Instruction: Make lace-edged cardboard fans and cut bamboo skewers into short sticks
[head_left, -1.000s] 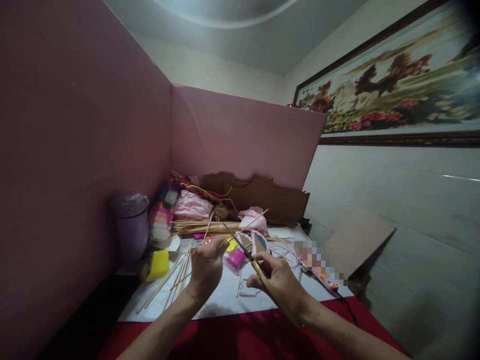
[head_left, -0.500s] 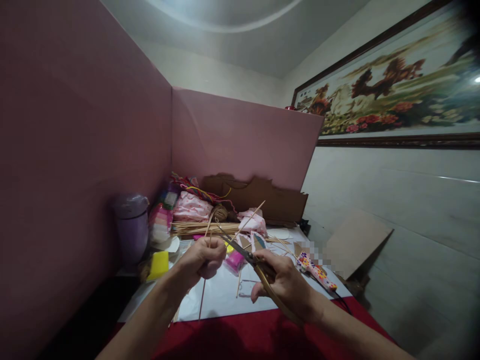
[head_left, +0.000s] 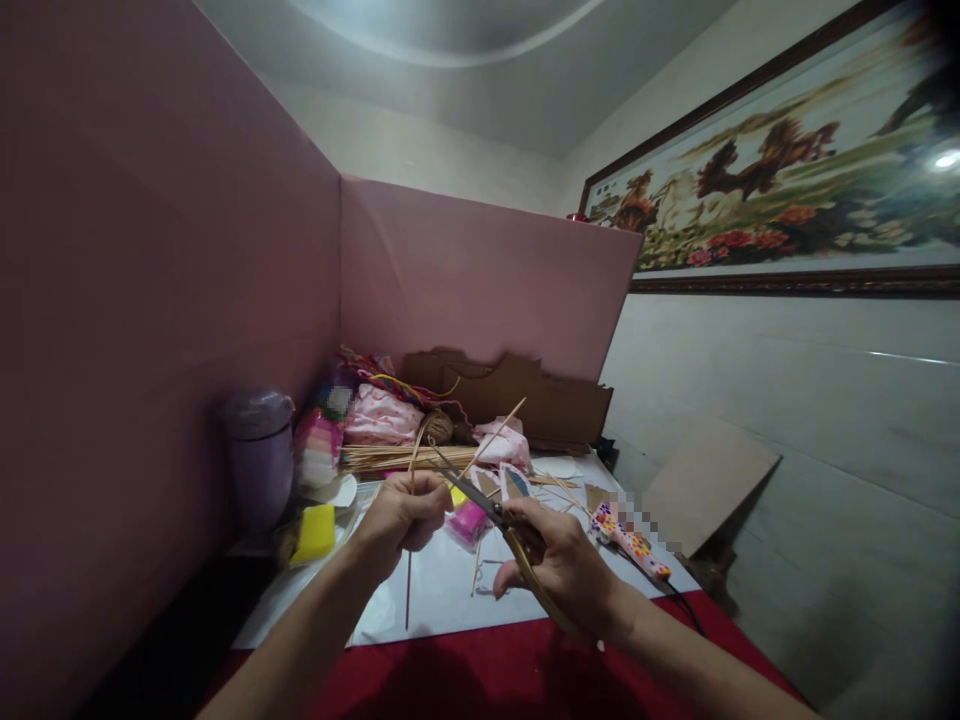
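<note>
My left hand (head_left: 409,508) is closed around a thin wooden stick (head_left: 408,592), whose lower length hangs below the fist. A slim piece also rises above the fingers. In my right hand (head_left: 559,560) is a pair of scissors (head_left: 480,495) with gold-coloured handles. The dark blades point left, their tips just above and beside my left fist; whether they touch the stick I cannot tell. Behind the blades, another stick (head_left: 506,423) slants up to the right. A small pale speck (head_left: 600,646) shows below the scissors' handle.
A bundle of sticks (head_left: 390,457), twine ball (head_left: 438,428) and brown cardboard (head_left: 555,400) lie at the back. A yellow block (head_left: 313,533) and purple bin (head_left: 259,470) stand left. A flower-patterned glue gun (head_left: 631,545) with its cord lies right, a pink packet (head_left: 469,525) in the middle.
The stick in my left hand stands more upright, its lower end shifted slightly right and up. A pale speck has appeared under the scissors' handle. The view has shifted slightly.
</note>
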